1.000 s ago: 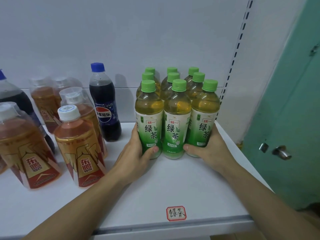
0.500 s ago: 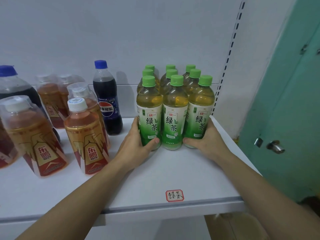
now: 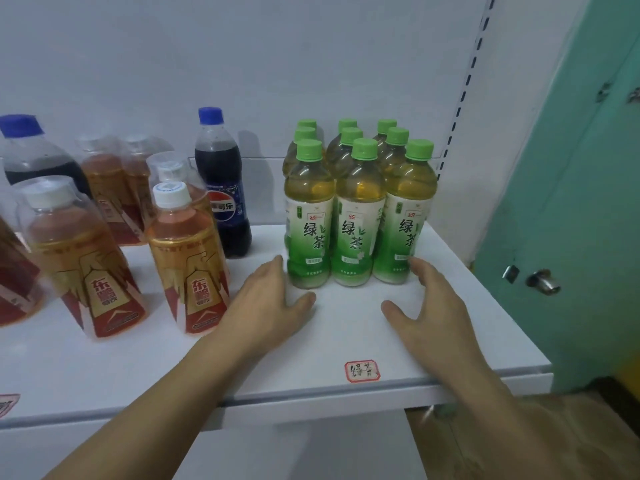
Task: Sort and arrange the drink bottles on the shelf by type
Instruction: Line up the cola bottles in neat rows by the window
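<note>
- The green tea bottles (image 3: 356,209) stand upright in a tight block of three rows of three on the right part of the white shelf (image 3: 346,334), green caps up, the front row's labels facing out.
- The left hand (image 3: 268,306) lies low by the block's front left corner, fingers relaxed and spread wide, their tips just beside the front left bottle; it holds nothing.
- The right hand (image 3: 427,306) mirrors it at the front right corner, fingers loose and wide, fingertips at the base of the front right bottle, thumb pointing inward; it holds nothing either.
- A small red-bordered handwritten label (image 3: 362,371) is stuck near the shelf's front edge, in front of the block.
- Left of the block, a blue-capped Pepsi bottle (image 3: 221,188) stands apart from it.
- Further left stand several amber energy drink bottles (image 3: 187,251) with clear overcaps, one of them just beside the left hand's wrist.
- A second cola bottle (image 3: 31,150) stands behind them at far left.
- A teal door (image 3: 571,237) with a metal knob is to the right of the shelf.
</note>
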### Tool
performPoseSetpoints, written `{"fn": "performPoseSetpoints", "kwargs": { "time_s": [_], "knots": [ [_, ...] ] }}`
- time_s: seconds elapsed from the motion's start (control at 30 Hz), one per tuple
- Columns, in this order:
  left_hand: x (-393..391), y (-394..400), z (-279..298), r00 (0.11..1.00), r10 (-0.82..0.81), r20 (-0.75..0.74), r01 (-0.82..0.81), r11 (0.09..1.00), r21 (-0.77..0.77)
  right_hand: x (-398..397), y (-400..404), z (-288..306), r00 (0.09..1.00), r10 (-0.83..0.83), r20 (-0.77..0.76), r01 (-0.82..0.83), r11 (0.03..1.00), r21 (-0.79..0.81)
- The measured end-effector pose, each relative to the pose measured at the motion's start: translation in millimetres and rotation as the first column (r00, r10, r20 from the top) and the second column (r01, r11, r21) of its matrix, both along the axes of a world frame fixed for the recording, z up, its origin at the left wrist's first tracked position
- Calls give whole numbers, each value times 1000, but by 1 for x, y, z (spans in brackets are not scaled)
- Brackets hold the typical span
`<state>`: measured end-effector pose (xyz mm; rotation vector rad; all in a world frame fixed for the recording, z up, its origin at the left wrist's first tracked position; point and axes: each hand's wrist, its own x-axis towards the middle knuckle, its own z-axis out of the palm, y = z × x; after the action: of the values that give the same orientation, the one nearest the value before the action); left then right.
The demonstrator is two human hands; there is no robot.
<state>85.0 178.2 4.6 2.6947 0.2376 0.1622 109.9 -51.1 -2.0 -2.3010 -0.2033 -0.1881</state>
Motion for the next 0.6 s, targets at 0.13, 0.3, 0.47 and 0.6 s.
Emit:
{"fn": "performPoseSetpoints", "kwargs": {
  "time_s": [0.13, 0.3, 0.47, 0.6],
  "knots": [
    [-51, 14, 2, 967, -254, -31, 255, 950, 179, -37, 17, 2, 997, 61, 47, -59, 997, -50],
    [-110, 56, 11, 947, -320, -19, 318, 930, 183, -80, 66, 10, 980, 171, 104, -172, 985, 7],
    [-157, 136, 15, 981, -192, -12, 188, 941, 280, -118, 145, 26, 941, 304, 146, -309, 951, 8],
    [-198, 222, 15, 997, -69, -18, 71, 937, 343, -147, 220, 29, 923, 351, 157, -354, 935, -9]
  ]
}}
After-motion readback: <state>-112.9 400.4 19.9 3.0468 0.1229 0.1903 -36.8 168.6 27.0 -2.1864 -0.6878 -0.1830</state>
